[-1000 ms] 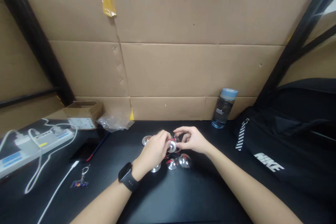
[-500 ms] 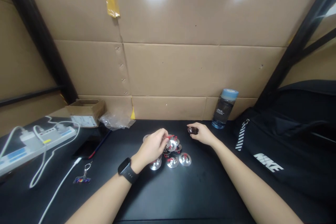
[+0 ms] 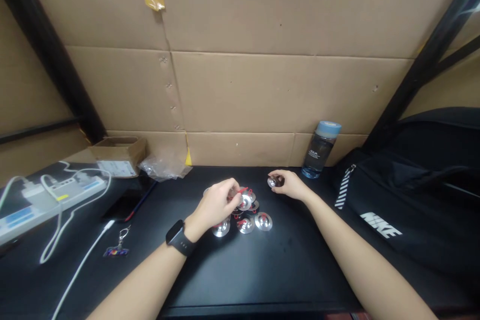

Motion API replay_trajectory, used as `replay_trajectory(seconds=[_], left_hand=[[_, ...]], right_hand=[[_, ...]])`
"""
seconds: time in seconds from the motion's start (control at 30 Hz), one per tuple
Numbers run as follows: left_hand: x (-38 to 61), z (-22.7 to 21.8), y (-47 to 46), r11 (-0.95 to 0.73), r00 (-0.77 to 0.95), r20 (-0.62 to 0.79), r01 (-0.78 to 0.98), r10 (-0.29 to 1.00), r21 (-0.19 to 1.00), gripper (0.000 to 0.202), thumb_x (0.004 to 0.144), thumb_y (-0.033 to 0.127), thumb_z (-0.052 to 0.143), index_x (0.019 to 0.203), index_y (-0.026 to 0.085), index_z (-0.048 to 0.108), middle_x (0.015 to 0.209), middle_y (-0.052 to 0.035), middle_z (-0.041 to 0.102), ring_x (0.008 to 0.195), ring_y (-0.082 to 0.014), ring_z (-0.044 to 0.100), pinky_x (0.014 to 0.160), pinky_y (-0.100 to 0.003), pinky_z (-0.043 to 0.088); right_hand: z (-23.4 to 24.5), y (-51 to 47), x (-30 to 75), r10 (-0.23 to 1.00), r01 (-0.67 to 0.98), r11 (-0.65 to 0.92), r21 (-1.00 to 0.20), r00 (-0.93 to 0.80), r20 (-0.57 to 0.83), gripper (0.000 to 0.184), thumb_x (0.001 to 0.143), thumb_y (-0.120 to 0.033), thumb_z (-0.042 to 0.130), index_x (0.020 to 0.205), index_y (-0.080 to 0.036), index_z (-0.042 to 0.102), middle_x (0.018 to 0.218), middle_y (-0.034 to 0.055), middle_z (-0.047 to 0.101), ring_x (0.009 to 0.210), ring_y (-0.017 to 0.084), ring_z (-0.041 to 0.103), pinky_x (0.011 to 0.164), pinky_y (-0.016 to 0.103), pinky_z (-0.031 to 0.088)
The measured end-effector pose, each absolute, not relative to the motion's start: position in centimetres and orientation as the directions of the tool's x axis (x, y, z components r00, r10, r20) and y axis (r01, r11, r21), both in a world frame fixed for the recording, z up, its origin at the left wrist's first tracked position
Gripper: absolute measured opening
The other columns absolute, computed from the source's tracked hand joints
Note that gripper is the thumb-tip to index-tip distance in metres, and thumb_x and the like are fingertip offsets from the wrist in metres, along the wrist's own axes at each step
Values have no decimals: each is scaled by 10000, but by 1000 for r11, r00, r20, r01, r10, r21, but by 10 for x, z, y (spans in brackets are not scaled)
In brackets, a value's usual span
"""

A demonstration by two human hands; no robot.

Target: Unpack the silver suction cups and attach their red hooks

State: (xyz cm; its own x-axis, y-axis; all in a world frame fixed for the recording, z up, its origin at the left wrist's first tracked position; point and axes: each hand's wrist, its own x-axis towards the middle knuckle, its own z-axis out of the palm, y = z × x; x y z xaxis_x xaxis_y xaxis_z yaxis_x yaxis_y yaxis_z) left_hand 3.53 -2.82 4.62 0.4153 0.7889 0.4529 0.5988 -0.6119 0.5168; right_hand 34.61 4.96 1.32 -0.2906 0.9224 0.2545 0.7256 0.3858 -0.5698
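Small silver finger cymbals with red loops lie in a pile [image 3: 246, 202] on the black table. My left hand [image 3: 219, 202], with a black watch on its wrist, is closed at the pile's left side. Its fingertips pinch a finger cymbal by the pile's top, mostly hidden by the fingers. Further right and a little back, my right hand [image 3: 291, 185] grips another finger cymbal [image 3: 272, 182] by its edge, tilted just at the table. In front of the pile are two more finger cymbals, one on the left [image 3: 246, 225] and one on the right [image 3: 263, 221].
A blue-lidded bottle [image 3: 321, 150] stands at the back right, beside a black bag [image 3: 412, 195]. On the left are a power strip [image 3: 56, 202], a phone [image 3: 122, 206], a keyring [image 3: 117, 250], a small carton [image 3: 119, 155] and a clear plastic bag [image 3: 165, 167]. Cardboard walls the back.
The view has tilted down slightly. The finger cymbal in my right hand has turned, so more of its silver face shows. My left hand stays at the pile.
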Motion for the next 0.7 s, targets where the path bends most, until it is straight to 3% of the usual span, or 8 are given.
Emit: replay_trajectory(seconds=[0.47,0.7], left_hand=[[31,45,-24,-661,470,469,590,748,463,44,873,217,608,864,223,650,852,1,718,749,-159,645,719,-269,477],[-15,45,10,-510,274,463,682,843,524,58,826,255,654,860,215,679,827,7,744,740,-160,685,714,-264,516]], right_hand=[[17,41,336,886,719,457,-523,-417,202,410,695,-188,735,1105,-189,740,1039,66,741,895,207,682,836,306,514],[19,42,339,879,741,472,-478,-437,190,363,706,-223,745,1068,-195,756,1074,84,728,944,230,683,881,331,512]])
